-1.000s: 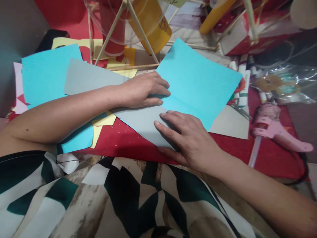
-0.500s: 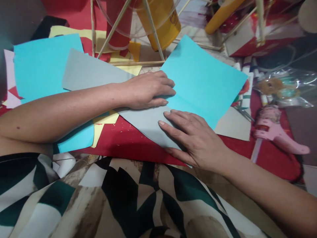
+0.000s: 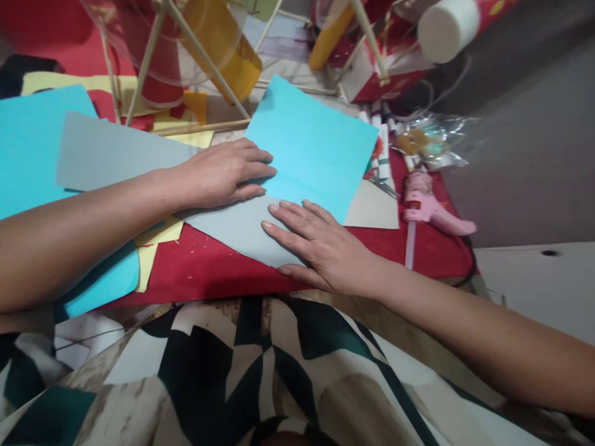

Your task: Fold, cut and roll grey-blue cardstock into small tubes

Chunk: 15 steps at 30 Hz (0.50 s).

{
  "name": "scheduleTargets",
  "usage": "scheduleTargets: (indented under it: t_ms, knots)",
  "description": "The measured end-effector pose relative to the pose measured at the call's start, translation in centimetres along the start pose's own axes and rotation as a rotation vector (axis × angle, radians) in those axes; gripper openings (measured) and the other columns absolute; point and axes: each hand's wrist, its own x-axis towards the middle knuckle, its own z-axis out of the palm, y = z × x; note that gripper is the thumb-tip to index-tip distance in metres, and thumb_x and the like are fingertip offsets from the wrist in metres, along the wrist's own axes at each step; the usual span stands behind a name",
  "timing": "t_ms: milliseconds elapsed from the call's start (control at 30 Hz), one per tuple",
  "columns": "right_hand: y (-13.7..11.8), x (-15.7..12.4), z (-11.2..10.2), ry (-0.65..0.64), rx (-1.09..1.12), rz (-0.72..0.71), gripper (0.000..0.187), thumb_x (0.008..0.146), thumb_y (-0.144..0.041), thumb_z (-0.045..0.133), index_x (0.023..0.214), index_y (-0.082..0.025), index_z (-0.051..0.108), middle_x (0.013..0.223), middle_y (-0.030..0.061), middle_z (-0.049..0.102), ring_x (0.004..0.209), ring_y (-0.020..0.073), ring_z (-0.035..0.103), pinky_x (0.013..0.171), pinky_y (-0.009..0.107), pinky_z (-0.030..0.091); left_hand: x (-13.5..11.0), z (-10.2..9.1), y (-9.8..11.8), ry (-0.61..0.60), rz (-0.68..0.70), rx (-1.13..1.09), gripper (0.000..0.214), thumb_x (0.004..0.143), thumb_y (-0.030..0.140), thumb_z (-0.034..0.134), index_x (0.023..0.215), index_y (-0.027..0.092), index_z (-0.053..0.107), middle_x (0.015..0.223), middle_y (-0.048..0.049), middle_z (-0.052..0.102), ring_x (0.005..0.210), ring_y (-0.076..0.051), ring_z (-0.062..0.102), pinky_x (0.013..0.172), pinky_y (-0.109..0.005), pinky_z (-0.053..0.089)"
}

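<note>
A grey sheet of paper (image 3: 237,226) lies across the red table top, partly under both hands. My left hand (image 3: 232,170) rests flat where the grey paper meets a turquoise sheet (image 3: 316,145), its fingertips on the turquoise. My right hand (image 3: 320,244) presses on the near right part of the grey paper, fingers spread. Another grey piece (image 3: 116,148) reaches out beyond my left forearm; whether it is the same sheet is hidden. More turquoise paper (image 3: 41,142) lies at the left, with yellow paper scraps (image 3: 160,232) beneath my left forearm.
A pink glue gun (image 3: 425,207) lies at the right, near scissors (image 3: 383,188), markers (image 3: 383,145) and a clear plastic bag (image 3: 432,139). Wooden sticks (image 3: 146,71) form a frame at the back around a red cup (image 3: 158,68) and a yellow cup (image 3: 223,49). The red table's (image 3: 223,272) front edge is near my lap.
The view has swung to the right, so everything sits further left in it and more wall shows. Both hands stay in nearly the same place on the paper.
</note>
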Motion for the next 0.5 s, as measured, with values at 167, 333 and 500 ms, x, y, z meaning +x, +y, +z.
scheduleTargets:
  t_ms: [167, 333, 500]
  knots:
    - [-0.8, -3.0, -0.2, -0.01, 0.008, 0.092, 0.061, 0.103, -0.044, 0.048, 0.156, -0.015, 0.04, 0.164, 0.0188, 0.032, 0.155, 0.0308, 0.026, 0.124, 0.057, 0.021, 0.1, -0.3, 0.0, -0.043, -0.022, 0.074, 0.045, 0.1, 0.043, 0.047, 0.135, 0.02, 0.065, 0.144, -0.0104, 0.061, 0.13, -0.032, 0.054, 0.11, -0.048, 0.04]
    - [-1.7, -6.1, -0.9, 0.055, 0.118, 0.164, 0.053, 0.103, -0.037, 0.052, 0.151, -0.016, 0.048, 0.158, 0.0189, 0.043, 0.149, 0.0333, 0.038, 0.12, 0.061, 0.03, 0.2, -0.6, 0.2, -0.071, -0.055, 0.107, 0.047, 0.102, 0.045, 0.042, 0.136, 0.021, 0.063, 0.146, -0.0079, 0.059, 0.133, -0.03, 0.053, 0.113, -0.047, 0.039]
    - [-2.6, -7.4, -2.7, 0.508, 0.601, 0.739, 0.028, 0.098, -0.034, 0.062, 0.122, -0.023, 0.072, 0.121, 0.0107, 0.074, 0.11, 0.0244, 0.072, 0.099, 0.045, 0.059, 0.2, -0.9, 0.3, -0.096, -0.072, 0.097, 0.05, 0.102, 0.049, 0.038, 0.137, 0.021, 0.062, 0.147, -0.0072, 0.057, 0.136, -0.03, 0.051, 0.116, -0.047, 0.036]
